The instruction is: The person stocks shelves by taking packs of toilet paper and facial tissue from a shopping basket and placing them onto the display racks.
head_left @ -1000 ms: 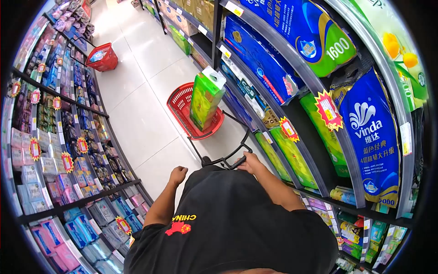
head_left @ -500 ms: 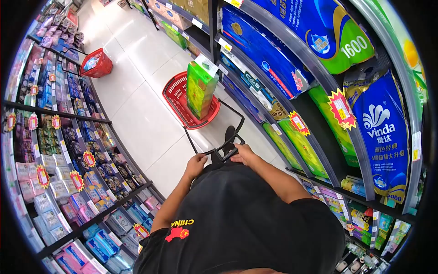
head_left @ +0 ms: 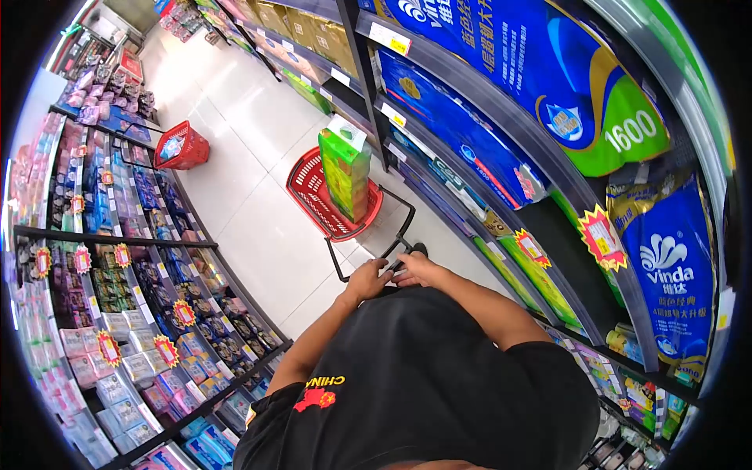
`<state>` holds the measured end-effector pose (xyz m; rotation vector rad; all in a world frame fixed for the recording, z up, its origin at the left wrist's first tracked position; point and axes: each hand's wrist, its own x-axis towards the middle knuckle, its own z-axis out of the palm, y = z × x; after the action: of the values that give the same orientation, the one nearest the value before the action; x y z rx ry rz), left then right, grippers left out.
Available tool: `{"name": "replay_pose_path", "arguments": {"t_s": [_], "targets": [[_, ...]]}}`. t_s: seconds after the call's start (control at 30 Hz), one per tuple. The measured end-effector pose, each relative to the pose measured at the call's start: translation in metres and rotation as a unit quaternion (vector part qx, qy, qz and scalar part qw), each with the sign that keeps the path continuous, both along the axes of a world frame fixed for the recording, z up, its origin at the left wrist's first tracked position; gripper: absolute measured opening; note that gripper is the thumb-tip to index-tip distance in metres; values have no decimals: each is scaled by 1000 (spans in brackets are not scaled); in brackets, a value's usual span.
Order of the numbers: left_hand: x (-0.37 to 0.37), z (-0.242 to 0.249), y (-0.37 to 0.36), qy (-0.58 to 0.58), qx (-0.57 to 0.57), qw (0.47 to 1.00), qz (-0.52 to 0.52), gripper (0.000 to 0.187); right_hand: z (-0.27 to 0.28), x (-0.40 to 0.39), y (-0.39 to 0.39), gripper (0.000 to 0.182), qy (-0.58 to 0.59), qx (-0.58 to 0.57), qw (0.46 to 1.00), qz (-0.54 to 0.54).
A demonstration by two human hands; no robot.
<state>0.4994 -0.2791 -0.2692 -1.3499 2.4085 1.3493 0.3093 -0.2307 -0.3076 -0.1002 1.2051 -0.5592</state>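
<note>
A red plastic shopping basket stands on the floor in front of me, with a tall green pack upright inside it. Its long black pull handle tilts toward my waist. My left hand is closed at the handle's near end, fingers curled and partly hidden. Close beside it, my right hand has its fingers bent round the same grip. Part of a dark shoe shows just beyond the right hand.
Shelves of blue tissue packs rise close on my right. Racks of small packaged goods line the left side. Farther along the tiled aisle sits another red basket with something inside.
My left hand has moved right along the handle, closer to my right hand. The view has shifted, so basket and shelves appear lower and farther right.
</note>
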Motion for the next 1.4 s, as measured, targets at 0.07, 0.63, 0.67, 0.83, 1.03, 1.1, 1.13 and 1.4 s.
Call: {"name": "replay_pose_path", "arguments": {"t_s": [0.07, 0.63, 0.67, 0.83, 1.03, 1.1, 1.13, 1.4], "targets": [[-9, 1, -15, -20, 26, 999, -15, 45, -2, 1, -12, 46, 13, 7, 1000, 6], [-5, -1, -85, -110, -93, 987, -77, 37, -14, 1, -91, 50, 66, -7, 996, 51], [-5, 2, -95, -104, -100, 987, -75, 37, -14, 1, -98, 50, 71, -10, 997, 41], [2, 19, -139, -87, -92, 988, -84, 42, 13, 11, -123, 47, 170, -56, 984, 20], [9, 13, -178, -65, -108, 989, -72, 44, 2, 2, -113, 49, 253, -56, 965, -30], [12, 8, -187, -67, -111, 988, -82, 43, -4, -4, -96, 47, 274, -34, 959, -62], [13, 8, -191, -67, -112, 988, -87, 43, -6, -7, -86, 46, 285, -22, 955, -78], [34, -21, -202, -117, -60, 986, -104, 47, -3, -30, 16, 43, 302, 72, 908, -281]]}}
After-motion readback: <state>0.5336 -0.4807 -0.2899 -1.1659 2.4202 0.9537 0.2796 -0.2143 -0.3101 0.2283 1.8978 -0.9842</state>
